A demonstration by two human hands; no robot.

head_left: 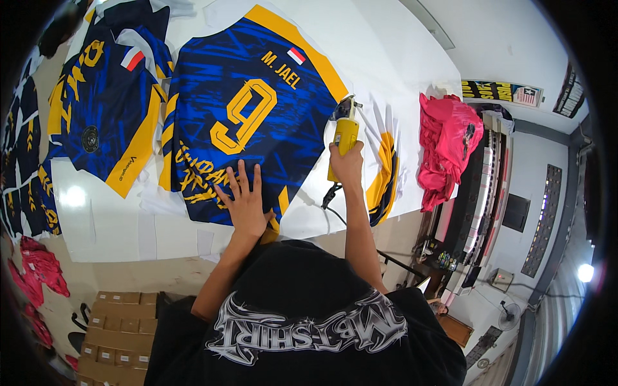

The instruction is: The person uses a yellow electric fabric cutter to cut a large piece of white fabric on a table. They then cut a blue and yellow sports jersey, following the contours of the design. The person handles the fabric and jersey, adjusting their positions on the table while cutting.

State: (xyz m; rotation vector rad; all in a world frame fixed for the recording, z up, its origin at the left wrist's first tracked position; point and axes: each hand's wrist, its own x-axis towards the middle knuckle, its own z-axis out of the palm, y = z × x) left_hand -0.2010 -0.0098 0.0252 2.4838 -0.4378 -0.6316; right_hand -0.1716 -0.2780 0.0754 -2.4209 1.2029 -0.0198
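A blue, navy and yellow jersey panel point(193, 71) with printed lettering and a large numeral lies flat on the white table. Fingers spread, my left hand point(246, 207) rests on the panel's lower part. My right hand point(347, 161) is wrapped round the body of a yellow corded electric fabric cutter point(346, 132). The cutter's metal head is at the panel's upper right edge, by the yellow shoulder strip; its blade is too small to make out. A black cord trails from the cutter's near end. Left of the panel lies another blue and yellow jersey piece point(106, 103).
Stacked narrow yellow, navy and white fabric pieces point(385, 174) lie right of the cutter. A pink fabric heap point(447, 148) sits at the right end of the white table point(380, 38). Cardboard boxes point(119, 334) stand on the floor at lower left, near more pink fabric point(42, 270).
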